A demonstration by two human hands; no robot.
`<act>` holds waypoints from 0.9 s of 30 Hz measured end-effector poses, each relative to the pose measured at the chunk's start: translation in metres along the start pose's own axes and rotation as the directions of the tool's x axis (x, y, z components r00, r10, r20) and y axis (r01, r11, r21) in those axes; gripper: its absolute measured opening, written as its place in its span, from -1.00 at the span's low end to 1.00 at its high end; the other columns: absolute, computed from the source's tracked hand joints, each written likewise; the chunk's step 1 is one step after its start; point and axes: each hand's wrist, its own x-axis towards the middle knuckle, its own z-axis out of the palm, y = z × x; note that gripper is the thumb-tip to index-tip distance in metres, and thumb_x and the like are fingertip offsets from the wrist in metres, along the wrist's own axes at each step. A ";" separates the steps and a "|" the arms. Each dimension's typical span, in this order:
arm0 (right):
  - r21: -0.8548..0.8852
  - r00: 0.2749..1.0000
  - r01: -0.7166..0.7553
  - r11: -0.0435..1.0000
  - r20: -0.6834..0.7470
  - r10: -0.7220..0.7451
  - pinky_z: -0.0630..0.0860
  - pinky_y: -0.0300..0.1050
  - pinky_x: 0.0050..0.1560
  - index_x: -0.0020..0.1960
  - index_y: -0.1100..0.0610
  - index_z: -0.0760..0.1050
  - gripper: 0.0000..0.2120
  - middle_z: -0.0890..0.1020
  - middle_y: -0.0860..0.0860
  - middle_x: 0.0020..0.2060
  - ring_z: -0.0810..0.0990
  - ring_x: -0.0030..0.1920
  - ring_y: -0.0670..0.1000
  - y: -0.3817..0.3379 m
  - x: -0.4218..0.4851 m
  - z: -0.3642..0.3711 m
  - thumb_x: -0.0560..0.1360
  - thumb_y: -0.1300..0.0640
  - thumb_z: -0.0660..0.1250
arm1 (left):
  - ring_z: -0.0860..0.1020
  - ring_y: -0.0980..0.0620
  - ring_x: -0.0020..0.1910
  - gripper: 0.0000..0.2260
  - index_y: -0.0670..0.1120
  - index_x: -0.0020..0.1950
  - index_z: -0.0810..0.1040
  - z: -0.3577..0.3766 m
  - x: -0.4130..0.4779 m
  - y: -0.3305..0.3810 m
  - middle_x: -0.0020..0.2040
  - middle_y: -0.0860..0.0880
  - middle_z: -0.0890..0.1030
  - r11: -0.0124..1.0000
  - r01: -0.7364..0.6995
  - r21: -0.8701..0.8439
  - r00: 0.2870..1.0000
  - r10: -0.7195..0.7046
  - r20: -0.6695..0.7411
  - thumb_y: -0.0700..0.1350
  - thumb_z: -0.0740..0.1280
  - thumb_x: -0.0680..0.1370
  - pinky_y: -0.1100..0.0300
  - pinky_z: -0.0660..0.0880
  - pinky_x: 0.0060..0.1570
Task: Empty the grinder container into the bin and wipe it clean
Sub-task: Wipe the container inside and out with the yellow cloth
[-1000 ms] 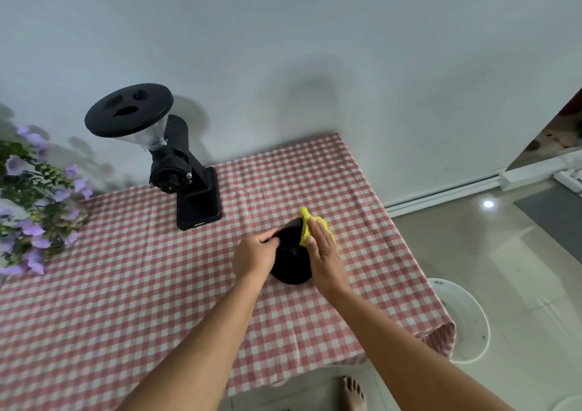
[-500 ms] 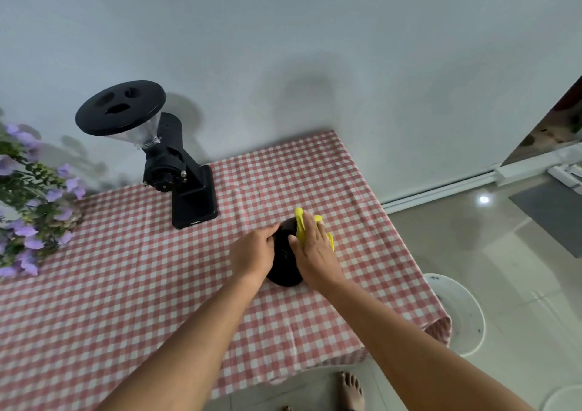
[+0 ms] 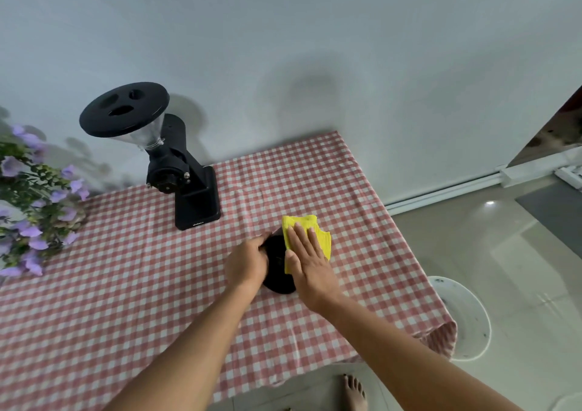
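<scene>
Gripped the black grinder container (image 3: 277,272) mid-table with curled left hand (image 3: 245,265); pressed yellow cloth (image 3: 315,231) onto it with flat, straight-fingered right hand (image 3: 310,264). Worked over checked tablecloth (image 3: 126,284) below white wall (image 3: 315,48), with bin (image 3: 469,319) on floor beside.

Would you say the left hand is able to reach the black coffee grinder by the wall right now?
Probably yes: only bare red-checked tablecloth lies between the left hand and the black coffee grinder, though that hand grips the round black container and must release it first.

The tall grinder (image 3: 185,171) blocks the back. Right of it there is room; left of it, flowers (image 3: 34,209) crowd in.
</scene>
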 end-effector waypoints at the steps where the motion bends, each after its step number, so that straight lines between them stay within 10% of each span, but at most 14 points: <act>1: 0.042 1.000 -0.009 0.999 -0.005 0.009 -0.37 -0.20 0.47 0.60 -0.15 -0.16 -0.50 -0.23 -0.27 0.53 -0.37 0.52 -0.17 0.006 0.003 0.000 0.68 -0.15 -0.19 | 0.65 0.04 -0.09 -0.68 0.14 0.42 0.54 0.000 0.000 0.000 0.18 0.03 0.71 1.000 -0.005 0.010 1.000 0.005 0.000 -0.06 0.17 0.70 0.35 0.39 -0.38; 5: 0.357 0.977 -0.204 0.911 0.019 0.212 -0.18 -0.03 0.58 0.60 -0.13 -0.15 -0.50 -0.15 -0.17 0.60 -0.23 0.57 -0.15 0.015 0.022 -0.009 0.69 -0.14 -0.16 | 0.68 0.05 -0.11 -0.64 0.12 0.42 0.53 0.004 0.000 -0.001 0.28 0.04 0.66 1.000 0.029 0.000 1.000 -0.029 0.001 -0.15 0.19 0.68 0.40 0.31 -0.49; 10: 0.140 0.997 -0.047 0.989 0.060 0.039 -0.32 -0.19 0.46 0.60 -0.15 -0.12 -0.52 -0.20 -0.28 0.53 -0.35 0.52 -0.18 0.004 0.010 -0.007 0.70 -0.10 -0.13 | 0.64 0.06 -0.15 -0.69 0.15 0.35 0.59 0.004 0.005 -0.003 0.10 0.04 0.73 0.998 0.051 -0.023 0.999 -0.051 0.017 -0.04 0.17 0.69 0.28 0.40 -0.38; 15: 0.458 0.981 -0.190 0.868 0.062 0.182 -0.19 0.02 0.58 0.60 -0.08 -0.03 -0.52 -0.07 -0.17 0.59 -0.18 0.59 -0.11 0.014 0.026 -0.021 0.71 -0.07 -0.08 | 0.66 0.11 -0.23 -0.67 0.13 0.37 0.58 0.006 0.007 -0.003 0.24 0.10 0.67 0.994 0.084 -0.069 0.996 -0.082 0.043 -0.12 0.21 0.67 0.36 0.36 -0.50; 21: 0.244 0.996 -0.052 0.968 0.080 0.033 -0.29 -0.18 0.47 0.60 -0.13 -0.03 -0.52 -0.12 -0.27 0.55 -0.30 0.52 -0.19 0.010 0.018 -0.015 0.70 -0.10 -0.11 | 0.63 0.07 -0.20 -0.73 0.11 0.24 0.67 0.004 0.006 -0.002 0.00 0.06 0.74 0.992 0.104 -0.071 0.994 -0.101 0.051 -0.01 0.20 0.68 0.25 0.44 -0.38; 27: 0.580 0.963 -0.266 0.770 0.126 0.238 0.04 0.07 0.58 0.59 -0.15 0.06 -0.53 0.05 -0.11 0.60 0.03 0.59 -0.02 0.024 0.032 -0.022 0.69 -0.07 0.00 | 0.65 0.09 -0.19 -0.65 0.13 0.37 0.58 0.005 0.006 -0.003 0.16 0.09 0.71 0.994 0.088 -0.069 0.994 -0.083 0.070 -0.15 0.18 0.67 0.34 0.36 -0.46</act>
